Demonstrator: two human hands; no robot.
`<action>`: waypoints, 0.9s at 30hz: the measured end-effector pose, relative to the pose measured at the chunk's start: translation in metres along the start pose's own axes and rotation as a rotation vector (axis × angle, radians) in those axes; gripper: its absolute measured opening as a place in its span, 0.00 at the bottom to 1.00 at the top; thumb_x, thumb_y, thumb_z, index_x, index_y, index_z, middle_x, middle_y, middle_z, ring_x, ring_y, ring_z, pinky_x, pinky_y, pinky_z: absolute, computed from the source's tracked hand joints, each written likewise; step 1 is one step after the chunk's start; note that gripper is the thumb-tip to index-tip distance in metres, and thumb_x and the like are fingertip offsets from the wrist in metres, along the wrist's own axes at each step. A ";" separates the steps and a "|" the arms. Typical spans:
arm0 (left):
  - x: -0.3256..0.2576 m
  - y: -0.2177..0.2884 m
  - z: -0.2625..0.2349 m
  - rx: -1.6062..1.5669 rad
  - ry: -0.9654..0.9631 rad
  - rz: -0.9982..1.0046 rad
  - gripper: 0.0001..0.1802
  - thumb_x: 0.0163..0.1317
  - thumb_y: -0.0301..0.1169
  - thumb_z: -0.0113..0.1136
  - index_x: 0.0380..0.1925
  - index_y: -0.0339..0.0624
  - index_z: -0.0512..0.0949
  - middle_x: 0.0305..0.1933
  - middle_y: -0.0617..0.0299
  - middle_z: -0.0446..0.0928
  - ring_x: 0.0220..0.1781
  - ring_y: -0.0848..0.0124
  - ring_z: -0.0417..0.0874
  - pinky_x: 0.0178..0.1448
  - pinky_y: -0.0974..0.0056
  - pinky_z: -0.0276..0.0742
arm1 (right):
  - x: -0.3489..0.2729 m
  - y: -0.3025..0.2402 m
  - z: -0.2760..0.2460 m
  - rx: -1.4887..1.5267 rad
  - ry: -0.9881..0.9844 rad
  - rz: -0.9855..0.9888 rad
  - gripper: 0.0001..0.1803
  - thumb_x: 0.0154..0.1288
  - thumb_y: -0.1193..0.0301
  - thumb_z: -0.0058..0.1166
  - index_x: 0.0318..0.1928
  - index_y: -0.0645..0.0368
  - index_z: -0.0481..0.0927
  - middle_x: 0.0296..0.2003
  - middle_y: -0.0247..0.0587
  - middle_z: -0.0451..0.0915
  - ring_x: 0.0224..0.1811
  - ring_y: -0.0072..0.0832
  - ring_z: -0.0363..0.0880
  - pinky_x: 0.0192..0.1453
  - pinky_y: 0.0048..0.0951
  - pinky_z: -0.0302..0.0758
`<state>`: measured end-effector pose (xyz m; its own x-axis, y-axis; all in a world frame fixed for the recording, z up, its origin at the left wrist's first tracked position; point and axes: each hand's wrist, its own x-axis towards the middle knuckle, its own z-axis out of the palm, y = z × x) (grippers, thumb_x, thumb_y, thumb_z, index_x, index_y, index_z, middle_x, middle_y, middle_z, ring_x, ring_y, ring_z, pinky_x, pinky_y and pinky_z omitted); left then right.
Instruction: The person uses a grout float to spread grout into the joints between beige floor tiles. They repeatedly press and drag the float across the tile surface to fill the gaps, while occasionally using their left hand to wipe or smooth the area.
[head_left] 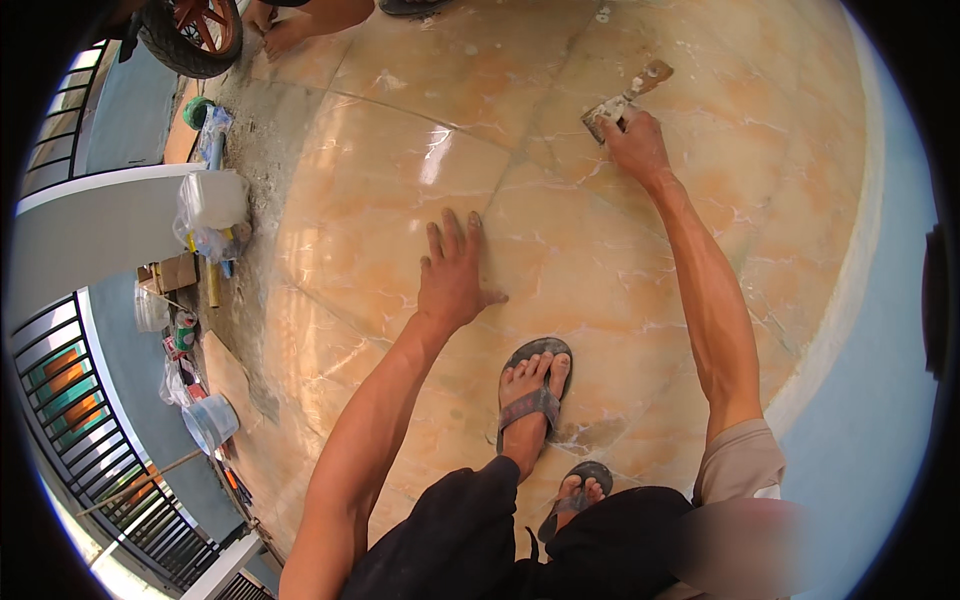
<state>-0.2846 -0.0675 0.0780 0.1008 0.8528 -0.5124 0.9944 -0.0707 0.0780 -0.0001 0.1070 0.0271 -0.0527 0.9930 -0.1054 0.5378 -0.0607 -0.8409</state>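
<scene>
My left hand [453, 275] lies flat on the orange marbled tile floor [390, 190], fingers spread, with nothing in it. Farther forward and to the right, my right hand [636, 145] is closed on a scraper [610, 108] smeared with pale, crusty material. Its brownish end sticks out beyond my fingers to the upper right, while a flat edge lies low at the left, close to the tiles. My fingers partly cover the tool. Dark joint lines cross the floor between my hands.
Along the left wall sit a plastic-wrapped white container [215, 200], a cardboard box [172, 272] and a clear bucket [210, 422]. A wheel [195, 35] stands at the upper left beside another person's bare limb [290, 30]. My sandalled foot [532, 395] is below my left hand; a light-blue wall [860, 400] borders the right.
</scene>
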 end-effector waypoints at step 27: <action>-0.001 -0.002 0.004 -0.037 -0.009 -0.002 0.74 0.45 0.52 0.85 0.84 0.47 0.43 0.86 0.34 0.36 0.85 0.29 0.44 0.73 0.29 0.69 | -0.142 0.029 -0.038 -0.317 0.325 -0.293 0.08 0.69 0.73 0.60 0.46 0.56 0.88 0.43 0.43 0.86 0.43 0.45 0.85 0.48 0.40 0.81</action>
<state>-0.2866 -0.0704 0.0748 0.0995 0.8485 -0.5198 0.9928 -0.0499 0.1085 0.0544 -0.0320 0.0380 -0.0028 0.9468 0.3217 0.7698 0.2074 -0.6037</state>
